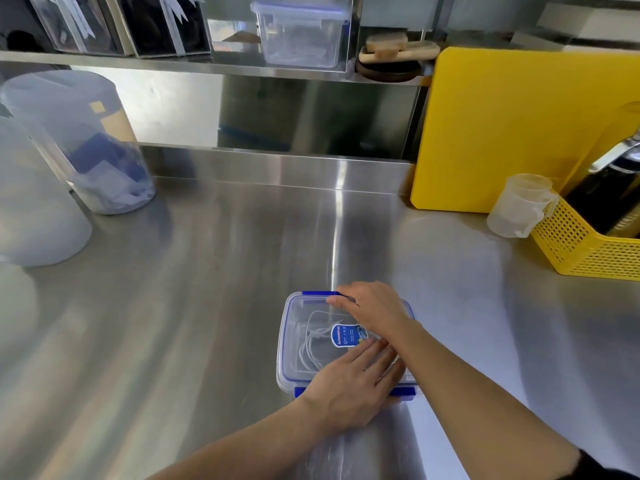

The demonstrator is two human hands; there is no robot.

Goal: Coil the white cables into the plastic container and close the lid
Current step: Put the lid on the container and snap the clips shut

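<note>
A clear plastic container [292, 341] with blue clips sits on the steel counter, its lid on top with a blue label [344, 335]. White cables [311, 348] lie coiled inside, seen through the lid. My left hand [349, 386] lies flat on the near part of the lid, fingers spread over the near blue clip. My right hand [374, 306] rests on the far edge of the lid, fingers pressing at the far blue clip [318, 293].
Translucent tubs [86, 140] stand at the left. A yellow cutting board [512, 133] leans at the back right, with a plastic measuring cup [519, 206] and a yellow perforated basket [585, 247] beside it. A shelf above holds another clear container [301, 32].
</note>
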